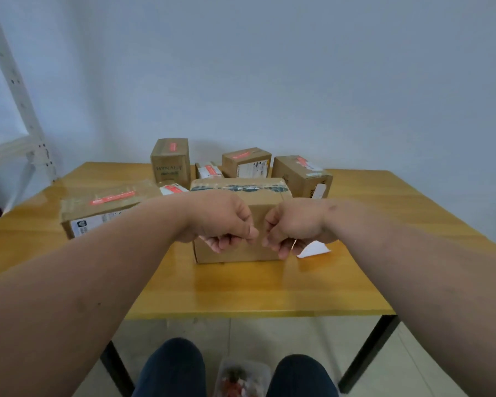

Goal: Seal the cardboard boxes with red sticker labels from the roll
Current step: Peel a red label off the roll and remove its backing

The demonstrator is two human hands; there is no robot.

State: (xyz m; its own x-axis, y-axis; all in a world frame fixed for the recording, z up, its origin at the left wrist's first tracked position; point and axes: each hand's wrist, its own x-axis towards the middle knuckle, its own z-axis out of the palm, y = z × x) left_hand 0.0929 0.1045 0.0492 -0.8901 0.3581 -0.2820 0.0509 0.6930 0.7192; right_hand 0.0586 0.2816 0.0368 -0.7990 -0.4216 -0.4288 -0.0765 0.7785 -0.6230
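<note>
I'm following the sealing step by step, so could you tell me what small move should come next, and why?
Probably lower both hands onto the top of the nearest box and press a label down. The left hand and right hand meet fingertip to fingertip just in front of it, and unlike the boxes behind, its top shows no red label; what they pinch is unclear.

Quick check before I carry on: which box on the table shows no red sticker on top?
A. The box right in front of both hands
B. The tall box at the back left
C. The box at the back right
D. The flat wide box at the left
A: the nearest cardboard box, behind the left hand and right hand, shows only dark-printed tape on top, no red.
</note>
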